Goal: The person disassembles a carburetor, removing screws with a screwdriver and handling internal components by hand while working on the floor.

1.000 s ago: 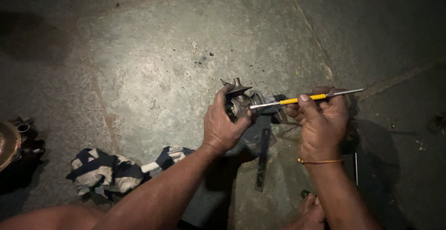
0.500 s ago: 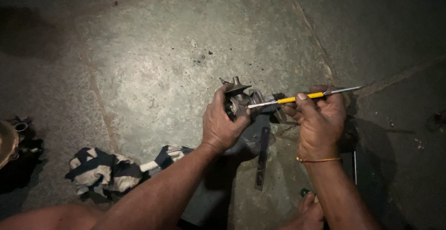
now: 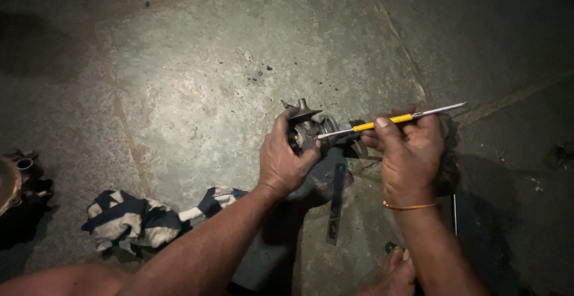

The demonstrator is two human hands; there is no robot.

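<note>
My left hand (image 3: 287, 161) grips a small grey metal engine part (image 3: 306, 130) held just above the stone floor. My right hand (image 3: 409, 152) holds a thin tool with a yellow middle section (image 3: 388, 119), lying almost level. Its left tip reaches into the metal part, and its bare metal end sticks out to the right past my fingers. A thin orange band circles my right wrist.
A flat dark metal strip (image 3: 336, 203) lies on the floor under my hands. A striped dark and white rag (image 3: 137, 218) lies at lower left. Another metal part (image 3: 21, 179) sits at the left edge. A foot (image 3: 397, 269) shows at the bottom. A thin rod (image 3: 454, 212) lies at right.
Both hands have stayed close together on the metal part; the tool has shifted only slightly, its tip staying in the part.
</note>
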